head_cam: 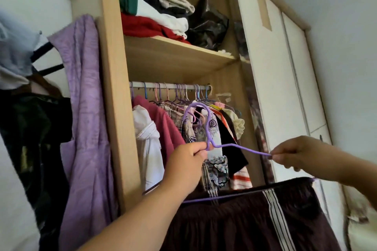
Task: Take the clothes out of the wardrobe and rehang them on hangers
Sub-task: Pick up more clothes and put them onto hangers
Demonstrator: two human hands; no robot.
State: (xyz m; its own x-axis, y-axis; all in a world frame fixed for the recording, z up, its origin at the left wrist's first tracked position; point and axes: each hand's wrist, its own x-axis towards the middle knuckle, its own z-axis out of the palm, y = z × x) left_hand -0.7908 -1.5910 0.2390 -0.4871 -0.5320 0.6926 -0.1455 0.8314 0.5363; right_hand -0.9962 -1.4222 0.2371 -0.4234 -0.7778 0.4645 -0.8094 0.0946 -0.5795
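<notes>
1. One purple hanger (251, 149) is held at 6 o'clock from the rail (169, 86).
2. Fingers (199, 147) of the left hand (183, 166) pinch its neck.
3. Fingers of the right hand (295, 153) pinch its 3 o'clock arm.
4. A dark garment (244, 220) hangs on its bottom bar.

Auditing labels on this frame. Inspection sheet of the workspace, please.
Surface: wardrobe shelf, stacked with folded clothes and a black plastic bag.
Job's things: purple hanger carrying dark striped garment on its bar; hung clothes fill the rail.
Clutter: purple cloth hanging against the wardrobe's outer side.
Grippers: left hand grips hanger's neck; right hand pinches its shoulder wire.
Cables: nothing seen.
Surroundings: white sliding door at right, pale wall.
</notes>
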